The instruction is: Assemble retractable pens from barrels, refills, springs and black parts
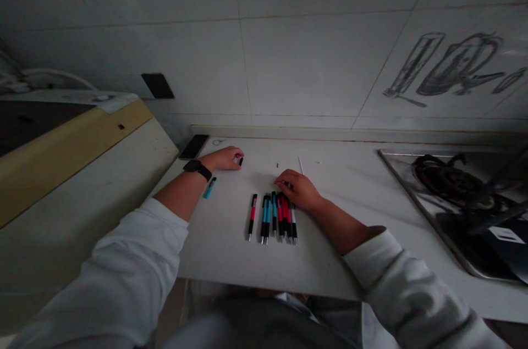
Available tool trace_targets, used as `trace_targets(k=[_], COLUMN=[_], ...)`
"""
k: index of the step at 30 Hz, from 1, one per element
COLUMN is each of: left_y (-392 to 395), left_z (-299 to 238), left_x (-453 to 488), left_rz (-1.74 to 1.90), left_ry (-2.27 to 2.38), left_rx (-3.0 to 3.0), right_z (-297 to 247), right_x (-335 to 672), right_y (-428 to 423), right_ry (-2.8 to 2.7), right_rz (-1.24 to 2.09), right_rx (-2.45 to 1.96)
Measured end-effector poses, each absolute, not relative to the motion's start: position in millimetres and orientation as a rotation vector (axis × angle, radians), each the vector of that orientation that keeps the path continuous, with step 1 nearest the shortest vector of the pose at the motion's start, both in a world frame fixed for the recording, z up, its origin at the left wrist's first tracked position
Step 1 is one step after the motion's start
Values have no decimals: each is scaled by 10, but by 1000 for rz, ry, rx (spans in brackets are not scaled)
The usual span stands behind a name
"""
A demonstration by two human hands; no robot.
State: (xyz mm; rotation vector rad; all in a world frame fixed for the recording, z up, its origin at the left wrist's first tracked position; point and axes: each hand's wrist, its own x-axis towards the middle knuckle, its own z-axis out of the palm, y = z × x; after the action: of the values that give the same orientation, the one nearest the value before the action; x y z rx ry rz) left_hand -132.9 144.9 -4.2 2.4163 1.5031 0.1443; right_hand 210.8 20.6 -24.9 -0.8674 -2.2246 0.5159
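My left hand [225, 158] is at the back left of the white counter, fingers curled round a small black pen part [241, 162]. A blue and black pen piece [210, 188] lies beside that wrist. My right hand [300, 189] rests at the top ends of a row of pens, its fingers bent together; whatever they hold is hidden. The row has blue and black pens [267, 218], red and black pens [284, 217] and a white and black pen [293, 222], tips towards me. A red and black pen [252, 217] lies slightly apart on the left.
A thin white stick [301, 165] and a tiny dark piece [278, 165] lie behind my right hand. A dark phone [193, 147] and a small ring-like item [218, 142] lie at the back left. On the right is a gas stove [412, 203]; a tiled wall [297, 68] stands behind.
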Motion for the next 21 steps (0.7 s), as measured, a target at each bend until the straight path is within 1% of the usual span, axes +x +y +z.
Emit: trace_targets(k=[6, 9, 12, 18, 21], left_y=[1433, 1400, 1375, 1226, 993], left_z=[-30, 16, 140, 410, 383], left_x=[-1298, -1306, -1408, -1769, -1682], left_rz=[112, 167, 394, 1125, 1247], left_ry=[1494, 1494, 1549, 1848, 1919], left_rx=[2436, 2379, 2324, 2056, 1933], right_z=[-241, -228, -214, -157, -75], right_x=[2110, 2117, 2131, 2154, 2191], right_y=[203, 199, 192, 175, 184], right_ry=[-2222, -2221, -2206, -2138, -2163], right_rz=[518, 517, 508, 466, 466], right_rx=[-872, -876, -894, -979, -1104])
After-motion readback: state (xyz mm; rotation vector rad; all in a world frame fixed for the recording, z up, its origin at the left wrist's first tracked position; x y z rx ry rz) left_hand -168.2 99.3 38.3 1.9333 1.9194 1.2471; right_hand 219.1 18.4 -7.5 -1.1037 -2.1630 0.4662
